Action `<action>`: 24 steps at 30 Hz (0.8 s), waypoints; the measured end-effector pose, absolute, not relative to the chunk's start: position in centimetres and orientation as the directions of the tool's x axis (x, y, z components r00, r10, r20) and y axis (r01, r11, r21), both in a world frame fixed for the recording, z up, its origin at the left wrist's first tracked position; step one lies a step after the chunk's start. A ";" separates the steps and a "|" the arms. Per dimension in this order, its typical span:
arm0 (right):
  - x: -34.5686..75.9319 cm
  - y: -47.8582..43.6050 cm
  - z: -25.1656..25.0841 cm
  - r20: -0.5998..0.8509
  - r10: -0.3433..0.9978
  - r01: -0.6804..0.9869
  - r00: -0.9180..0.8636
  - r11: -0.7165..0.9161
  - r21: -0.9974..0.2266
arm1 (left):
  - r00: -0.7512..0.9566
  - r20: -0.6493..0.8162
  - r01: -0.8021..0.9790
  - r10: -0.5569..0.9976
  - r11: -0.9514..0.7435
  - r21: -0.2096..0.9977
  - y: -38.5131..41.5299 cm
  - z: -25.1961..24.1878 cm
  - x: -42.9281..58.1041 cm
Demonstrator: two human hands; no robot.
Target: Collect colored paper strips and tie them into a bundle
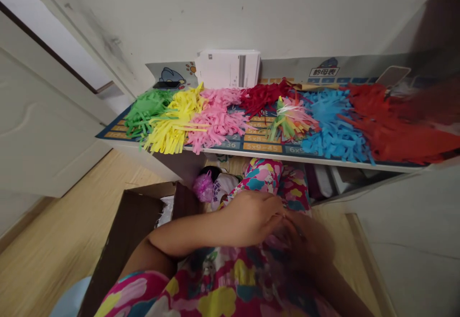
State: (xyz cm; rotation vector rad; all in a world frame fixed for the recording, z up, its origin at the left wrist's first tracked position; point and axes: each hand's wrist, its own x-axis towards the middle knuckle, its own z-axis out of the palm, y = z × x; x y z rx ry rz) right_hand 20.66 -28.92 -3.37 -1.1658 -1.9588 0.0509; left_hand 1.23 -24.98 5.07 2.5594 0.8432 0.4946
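Observation:
My left hand (253, 216) and my right hand (311, 243) meet over my lap, below the desk edge. The left fingers are curled in against the right fingertips in a pinch. Anything between them is too small or too dark to make out. In front of the hands, fringed paper strips lie in bunches on the desk: green (149, 110), yellow (176, 123), pink (217, 120), dark red (264, 99), blue (334, 125) and red (395, 125). A small multicoloured tassel (292, 118), bound with white near its top, lies between the dark red and blue bunches.
A printed times-table mat (262, 148) covers the desk. Against the wall leans a white box-like stack (228, 69), with a dark phone-like object (167, 85) to its left. An open cardboard box (122, 231) stands at my left, near a pink plastic bag (203, 186).

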 end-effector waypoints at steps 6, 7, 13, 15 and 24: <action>20.6 -29.0 -3.2 0.601 0.762 0.722 -0.241 0.554 -0.414 | 0.743 0.193 0.491 0.641 -0.718 0.493 -25.0 5.1 1.3; 20.6 -29.0 -3.2 0.599 0.763 0.728 -0.243 0.552 -0.406 | 0.740 0.195 0.493 0.644 -0.717 0.493 -25.0 5.0 1.3; 20.4 -29.3 -3.4 0.604 0.754 0.727 -0.258 0.564 -0.393 | 0.725 0.213 0.504 0.655 -0.714 0.486 -25.1 4.4 1.5; 20.3 -29.4 -3.5 0.585 0.771 0.721 -0.253 0.553 -0.417 | 0.726 0.213 0.499 0.654 -0.714 0.490 -25.1 4.5 1.6; 24.1 -29.0 -4.9 0.571 0.796 0.757 0.200 0.245 -0.605 | 0.272 0.544 0.508 0.794 -0.599 0.620 -25.3 2.4 -0.5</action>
